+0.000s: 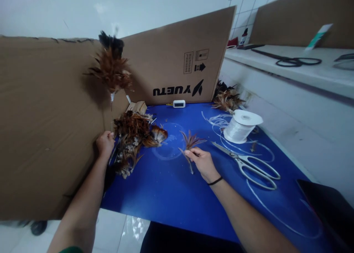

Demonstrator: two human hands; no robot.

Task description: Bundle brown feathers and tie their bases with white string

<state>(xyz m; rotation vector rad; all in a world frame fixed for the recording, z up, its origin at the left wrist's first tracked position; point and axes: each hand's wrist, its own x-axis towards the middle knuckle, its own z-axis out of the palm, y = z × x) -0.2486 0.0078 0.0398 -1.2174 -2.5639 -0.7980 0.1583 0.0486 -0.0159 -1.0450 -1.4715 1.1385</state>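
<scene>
My left hand [105,143] is closed round a thin stick that rises to a feather duster head [111,67] held up in front of the cardboard wall. My right hand [201,162] pinches a small bunch of brown feathers [190,141] against the blue table top [171,194]. A pile of loose brown and black feathers [133,135] lies between my hands, closer to the left one. Metal scissors [249,164] lie just right of my right hand.
A spool of clear line [240,126] stands behind the scissors, with loose strands trailing over the table. Tall cardboard sheets [49,127] wall the left and back. More feathers [226,98] lie at the back right. A small white device [179,104] sits by the back wall.
</scene>
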